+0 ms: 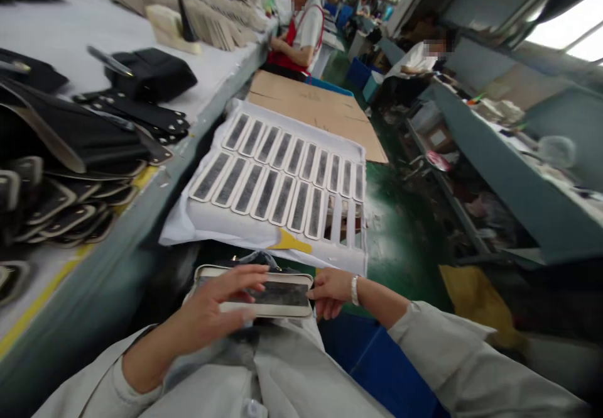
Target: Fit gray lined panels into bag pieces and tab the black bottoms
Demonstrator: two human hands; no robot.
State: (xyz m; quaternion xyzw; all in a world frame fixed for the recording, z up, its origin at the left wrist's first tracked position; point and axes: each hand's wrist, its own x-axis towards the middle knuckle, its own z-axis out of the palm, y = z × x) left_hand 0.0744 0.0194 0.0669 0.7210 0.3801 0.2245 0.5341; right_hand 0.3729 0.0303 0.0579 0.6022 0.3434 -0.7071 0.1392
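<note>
Beside a cluttered desk (61,25), holding a pale-rimmed panel (285,293) above the lap (301,368), pinching its right end with the right grip (332,289), spreading the left grip (210,305) unclosed over its left part.

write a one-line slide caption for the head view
Left hand over and right hand at the end of a pale-rimmed dark panel, before a white cloth bearing dark strips.

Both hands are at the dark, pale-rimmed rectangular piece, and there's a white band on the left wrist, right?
Not quite. The head view shows the narrow white band on the wrist of the right hand; it and the left hand are both at the dark, pale-rimmed rectangular piece.
</note>
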